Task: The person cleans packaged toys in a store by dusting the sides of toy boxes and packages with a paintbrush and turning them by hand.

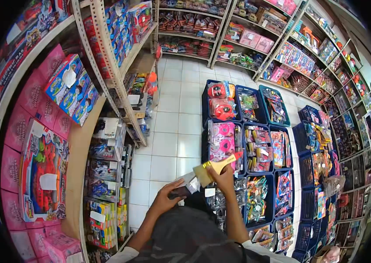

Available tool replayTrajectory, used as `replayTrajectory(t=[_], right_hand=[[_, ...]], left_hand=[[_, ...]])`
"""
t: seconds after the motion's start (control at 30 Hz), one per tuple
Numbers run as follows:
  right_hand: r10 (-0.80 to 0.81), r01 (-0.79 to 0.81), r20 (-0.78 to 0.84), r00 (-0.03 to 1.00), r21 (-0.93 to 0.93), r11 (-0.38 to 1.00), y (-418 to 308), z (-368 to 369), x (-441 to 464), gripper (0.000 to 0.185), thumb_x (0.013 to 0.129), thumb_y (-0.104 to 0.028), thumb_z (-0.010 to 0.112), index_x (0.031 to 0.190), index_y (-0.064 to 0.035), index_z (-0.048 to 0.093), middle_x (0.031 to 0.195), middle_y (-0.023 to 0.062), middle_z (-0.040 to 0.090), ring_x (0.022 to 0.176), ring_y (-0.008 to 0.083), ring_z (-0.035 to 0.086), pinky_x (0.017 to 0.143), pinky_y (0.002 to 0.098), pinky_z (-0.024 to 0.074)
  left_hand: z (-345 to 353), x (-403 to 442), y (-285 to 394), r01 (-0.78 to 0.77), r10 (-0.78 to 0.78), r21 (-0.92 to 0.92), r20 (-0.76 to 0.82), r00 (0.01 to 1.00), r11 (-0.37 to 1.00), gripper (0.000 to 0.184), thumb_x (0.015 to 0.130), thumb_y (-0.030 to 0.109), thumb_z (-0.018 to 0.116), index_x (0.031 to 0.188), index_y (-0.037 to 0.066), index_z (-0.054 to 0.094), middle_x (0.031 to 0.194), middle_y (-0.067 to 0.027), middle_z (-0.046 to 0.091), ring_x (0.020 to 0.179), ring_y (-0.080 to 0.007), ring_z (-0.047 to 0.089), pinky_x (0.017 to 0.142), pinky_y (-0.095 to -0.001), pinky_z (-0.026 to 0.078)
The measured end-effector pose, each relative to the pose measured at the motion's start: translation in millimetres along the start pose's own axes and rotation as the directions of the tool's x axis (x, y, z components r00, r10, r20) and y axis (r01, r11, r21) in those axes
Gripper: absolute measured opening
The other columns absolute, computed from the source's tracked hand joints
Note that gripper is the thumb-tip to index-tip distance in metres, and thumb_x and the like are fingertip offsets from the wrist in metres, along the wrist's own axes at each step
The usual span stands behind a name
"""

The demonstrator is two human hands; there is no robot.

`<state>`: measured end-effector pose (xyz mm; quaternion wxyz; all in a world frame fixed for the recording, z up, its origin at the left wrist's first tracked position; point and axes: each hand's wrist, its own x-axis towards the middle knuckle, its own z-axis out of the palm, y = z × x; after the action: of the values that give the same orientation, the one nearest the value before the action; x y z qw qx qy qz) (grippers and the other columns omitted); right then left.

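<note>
My right hand [223, 179] is closed around the handle of a wide flat paintbrush [225, 165]. The handle is yellow with a red end, and its pale head points left. Just left of it, my left hand [166, 200] is closed on a clear plastic packet [190, 183] with a white patch. What the packet contains is hard to make out. The brush head lies over or right beside the packet; whether they touch I cannot tell.
Blue baskets [241, 119] packed with bagged toys stand in rows at the right on white floor tiles [165, 131]. Shelves of boxed toys line both sides and the back. A metal shelf post [116, 74] and a boxed red toy [45, 171] are at the left.
</note>
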<state>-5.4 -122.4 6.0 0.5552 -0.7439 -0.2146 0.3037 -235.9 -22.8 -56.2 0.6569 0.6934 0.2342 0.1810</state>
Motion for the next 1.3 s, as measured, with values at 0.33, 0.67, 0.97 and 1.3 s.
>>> replayTrajectory(t=[0.33,0.67,0.97,1.3], right_hand=[[-0.043,0.038,0.141,0.989,0.034,0.999,9,-4,-5,0.038,0.077,-0.019,0.083,0.098,0.0030,0.060,0.088,0.0099,0.069,0.076,0.0144,0.067,0.066,0.0268,0.0545],[-0.110,0.092,0.308,0.945,0.071,0.993,6,-8,-9,0.046,0.071,-0.018,0.087,0.100,-0.0016,0.056,0.091,0.0052,0.065,0.084,0.0126,0.064,0.072,0.0284,0.0538],[0.006,-0.012,0.160,0.987,0.038,0.999,14,-8,-9,0.040,0.077,-0.022,0.083,0.102,0.0027,0.062,0.088,0.0080,0.069,0.076,0.0135,0.067,0.068,0.0270,0.0541],[-0.035,0.032,0.020,0.999,0.144,0.989,9,-15,-7,0.042,0.076,-0.028,0.083,0.098,0.0010,0.061,0.086,0.0066,0.068,0.073,0.0112,0.064,0.063,0.0256,0.0514]], left_hand=[[-2,-5,13,-0.063,0.067,0.119,-0.024,0.997,0.991,0.065,0.072,0.009,0.080,0.133,0.009,0.056,0.135,-0.0101,0.057,0.128,-0.0286,0.050,0.108,-0.0385,0.039],[0,-2,10,-0.003,0.002,-0.028,-0.018,1.000,1.000,0.067,0.073,0.000,0.079,0.135,0.009,0.054,0.134,-0.0131,0.057,0.125,-0.0247,0.054,0.104,-0.0341,0.044],[-7,11,5,-0.065,0.066,0.077,-0.022,0.998,0.995,0.072,0.075,0.005,0.080,0.140,0.015,0.051,0.130,-0.0119,0.059,0.117,-0.0194,0.057,0.100,-0.0329,0.046],[-1,30,12,-0.001,0.000,0.017,0.088,0.996,1.000,0.068,0.078,0.012,0.080,0.139,0.014,0.051,0.123,-0.0153,0.062,0.113,-0.0208,0.060,0.097,-0.0332,0.047]])
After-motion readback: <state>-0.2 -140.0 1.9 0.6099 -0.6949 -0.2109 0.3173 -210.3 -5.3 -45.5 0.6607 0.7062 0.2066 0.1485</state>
